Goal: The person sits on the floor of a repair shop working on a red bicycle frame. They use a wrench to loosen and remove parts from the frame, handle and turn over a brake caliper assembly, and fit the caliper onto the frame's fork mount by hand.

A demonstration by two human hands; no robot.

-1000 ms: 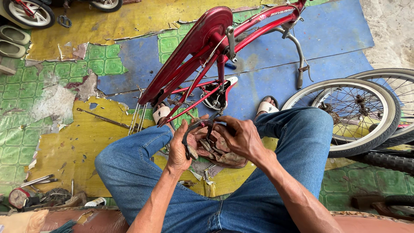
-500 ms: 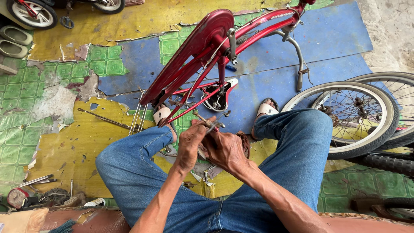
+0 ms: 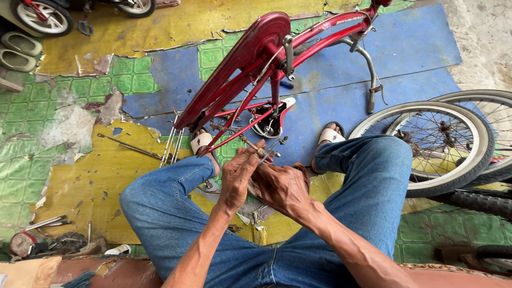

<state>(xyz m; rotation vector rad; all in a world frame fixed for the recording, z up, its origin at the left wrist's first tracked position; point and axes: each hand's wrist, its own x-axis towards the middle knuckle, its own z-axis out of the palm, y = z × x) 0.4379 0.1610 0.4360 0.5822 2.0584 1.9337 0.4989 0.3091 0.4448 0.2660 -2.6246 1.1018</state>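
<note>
A red bicycle frame (image 3: 250,58) lies upside down on the floor in front of my knees, its wheels off. Both hands meet at a small metal axle part (image 3: 264,153) near the frame's lower stays. My left hand (image 3: 238,176) pinches the part from the left. My right hand (image 3: 281,186) closes on it from the right, fingers overlapping the left hand's. What lies under my palms is hidden. I sit with bent legs in blue jeans (image 3: 368,181) and white sandals (image 3: 201,141).
Two spoked wheels (image 3: 426,144) lean at the right. A thin metal rod (image 3: 130,148) and several spokes (image 3: 170,144) lie on the patched yellow, blue and green floor mats. Tools (image 3: 45,223) sit at bottom left. Another small wheel (image 3: 40,16) is at top left.
My hands rose from my lap toward the frame's stays and closed together on the small axle part. The dark rag seen under them earlier is now hidden.
</note>
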